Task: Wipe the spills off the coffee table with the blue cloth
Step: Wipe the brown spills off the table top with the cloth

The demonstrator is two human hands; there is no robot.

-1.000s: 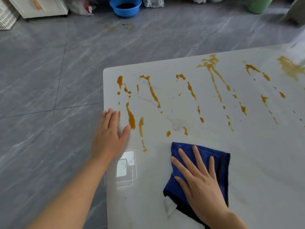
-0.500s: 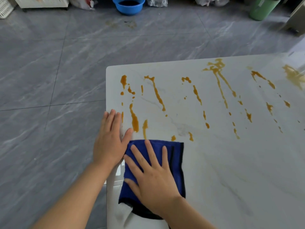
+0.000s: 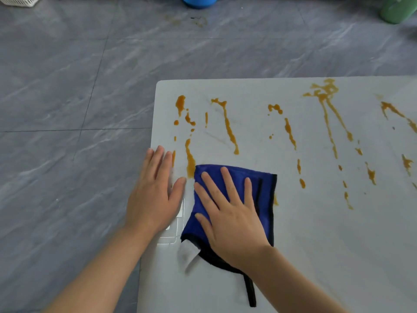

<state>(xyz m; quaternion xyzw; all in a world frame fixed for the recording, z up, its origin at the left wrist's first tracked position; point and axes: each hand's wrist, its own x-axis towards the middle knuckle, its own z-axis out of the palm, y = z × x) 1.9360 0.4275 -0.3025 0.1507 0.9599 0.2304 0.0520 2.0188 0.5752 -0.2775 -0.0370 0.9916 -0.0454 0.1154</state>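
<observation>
The white marble coffee table (image 3: 316, 233) fills the right and lower part of the head view. Orange-brown spills (image 3: 228, 125) run in streaks across its far half. The blue cloth (image 3: 261, 188), with a black edge and a white label, lies flat near the table's left edge. My right hand (image 3: 228, 213) presses flat on the cloth, fingers spread. The cloth's far edge touches the lower end of one streak (image 3: 190, 161). My left hand (image 3: 155, 195) rests flat on the table's left edge beside the cloth, holding nothing.
Grey marble-look floor tiles (image 3: 67, 109) lie to the left and beyond the table. A blue basin (image 3: 199, 1), a green bin (image 3: 394, 10) and a white basket (image 3: 20, 1) stand along the far edge of the view. A stain marks the floor (image 3: 198, 20).
My right hand slid the cloth left toward my left hand, then pushed it forward onto the lower ends of the nearest streaks. The small drops there are gone. My left hand stayed put.
</observation>
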